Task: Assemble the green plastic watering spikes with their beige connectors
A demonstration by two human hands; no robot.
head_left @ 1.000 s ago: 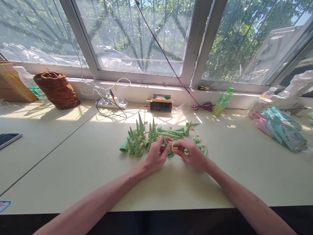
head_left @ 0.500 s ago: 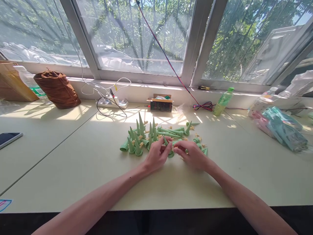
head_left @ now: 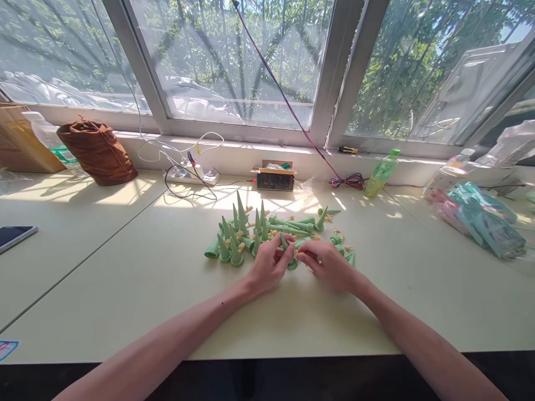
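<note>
left hand: curled narrow, holding green cone | right hand: pinched narrow on yellow piece beside cone

The left grip partly hides a green cone, the left edge crops a phone, and the yellow piece appears too small to make out.

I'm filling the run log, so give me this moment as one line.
left hand: holding green conical spike | right hand: pinching small yellow fitting | nearby: loose green spikes
</note>
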